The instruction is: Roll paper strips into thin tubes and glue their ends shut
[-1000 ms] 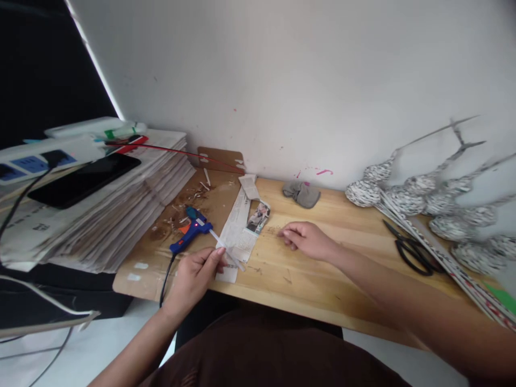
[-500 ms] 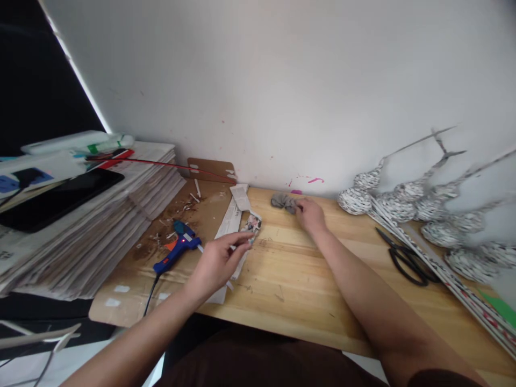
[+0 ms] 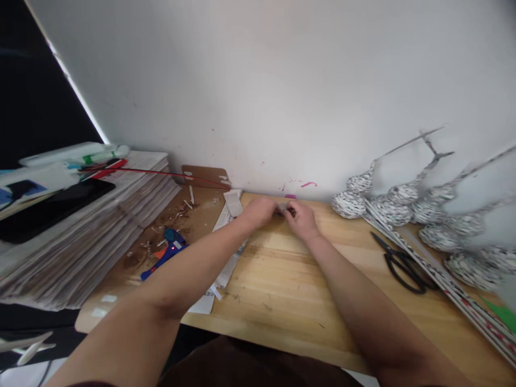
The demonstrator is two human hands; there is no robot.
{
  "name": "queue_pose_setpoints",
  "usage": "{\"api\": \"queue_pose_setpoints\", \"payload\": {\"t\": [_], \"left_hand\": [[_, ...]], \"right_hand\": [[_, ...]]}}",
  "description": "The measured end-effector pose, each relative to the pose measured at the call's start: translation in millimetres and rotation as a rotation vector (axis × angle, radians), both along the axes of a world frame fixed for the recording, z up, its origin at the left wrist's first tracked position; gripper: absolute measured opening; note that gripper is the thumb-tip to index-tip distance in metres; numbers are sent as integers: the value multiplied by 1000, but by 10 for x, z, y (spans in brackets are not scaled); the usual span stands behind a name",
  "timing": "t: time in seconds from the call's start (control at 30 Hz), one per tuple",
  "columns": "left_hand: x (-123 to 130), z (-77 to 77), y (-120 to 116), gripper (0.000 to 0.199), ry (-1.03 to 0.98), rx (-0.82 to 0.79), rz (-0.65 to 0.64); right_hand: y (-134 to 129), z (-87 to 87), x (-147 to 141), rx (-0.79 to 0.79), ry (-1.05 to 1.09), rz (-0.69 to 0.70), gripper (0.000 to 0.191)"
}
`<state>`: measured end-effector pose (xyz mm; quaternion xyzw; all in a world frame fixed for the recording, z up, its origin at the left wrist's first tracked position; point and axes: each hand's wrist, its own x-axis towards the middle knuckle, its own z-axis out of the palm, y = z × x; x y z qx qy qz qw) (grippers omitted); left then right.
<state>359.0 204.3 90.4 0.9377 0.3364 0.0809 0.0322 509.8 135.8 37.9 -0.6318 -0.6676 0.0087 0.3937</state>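
Near the back of the wooden table, both hands meet at a small crumpled grey cloth (image 3: 283, 207). My right hand (image 3: 303, 219) pinches its right side between thumb and fingers. My left hand (image 3: 261, 212) is closed at the left side of the cloth, with its fingertips partly hidden. Most of the cloth is covered by the fingers. Left of my hands, folded newspaper strips (image 3: 233, 203) lie partly under my left forearm. A blue glue gun (image 3: 172, 249) with a lit red light rests on the brown cardboard, partly hidden by that forearm.
A tall newspaper stack (image 3: 100, 231) stands on the left with a black phone (image 3: 60, 207) on top. To the right lie black scissors (image 3: 403, 263), long rolled paper sticks (image 3: 439, 279) and several woven paper gourd shapes (image 3: 350, 205) against the wall.
My left hand has moved away from the newspaper strips, forward and right, to the grey cloth. My right hand stays at the cloth, now mostly covered by fingers. The view has shifted slightly.
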Motion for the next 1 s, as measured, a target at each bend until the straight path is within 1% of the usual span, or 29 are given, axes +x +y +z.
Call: {"api": "queue_pose_setpoints", "payload": {"t": [0.13, 0.2, 0.27, 0.33, 0.37, 0.43, 0.5, 0.57, 0.63, 0.67, 0.7, 0.73, 0.8, 0.83, 0.87, 0.93, 0.97, 1.0], "left_hand": [[-38, 30, 37, 36, -19, 60, 93], [-57, 43, 50, 45, -35, 95, 102], [-70, 27, 63, 50, -59, 138, 24], [-79, -18, 79, 48, -116, 159, -100], [-82, -48, 86, 45, -162, 148, -149], [-89, -109, 95, 39, -252, 105, -187], [-111, -145, 85, 32, -345, 43, -182], [-177, -126, 60, 29, -498, -56, -154], [-316, -41, 35, 32, -695, -148, -62], [-414, 19, 26, 36, -754, -154, 13], [-528, 83, 21, 39, -742, -125, 99], [-651, 141, 18, 43, -648, -85, 176], [-887, 205, 9, 57, -396, -34, 327], [-984, 201, 0, 62, -278, -33, 365], [-1060, 171, -16, 64, -187, -60, 382], [-1139, 52, -66, 61, -109, -178, 343], [-1147, -20, -99, 57, -131, -259, 295], [-1140, -89, -137, 52, -196, -332, 256]], "right_hand": [[39, -27, 42, -6, 31, -27, 12], [42, -23, 44, -11, 37, -31, 12], [36, -9, 38, -13, 40, -32, 13], [23, 5, 23, -14, 43, -36, 15], [17, 11, 14, -14, 46, -41, 15], [8, 19, -4, -13, 53, -52, 16], [6, 19, -12, 0, 58, -64, 15], [15, 13, 5, 31, 74, -96, 14], [35, 4, 53, 74, 131, -153, 14], [47, 0, 85, 92, 174, -186, 14], [59, -4, 118, 108, 219, -220, 15], [71, -7, 150, 120, 255, -252, 17], [91, -11, 195, 146, 294, -305, 21], [97, -13, 206, 160, 305, -322, 23], [101, -16, 211, 176, 310, -329, 24], [98, -21, 207, 193, 294, -310, 24], [93, -23, 204, 174, 245, -292, 24], [86, -24, 201, 137, 172, -274, 24]]}}
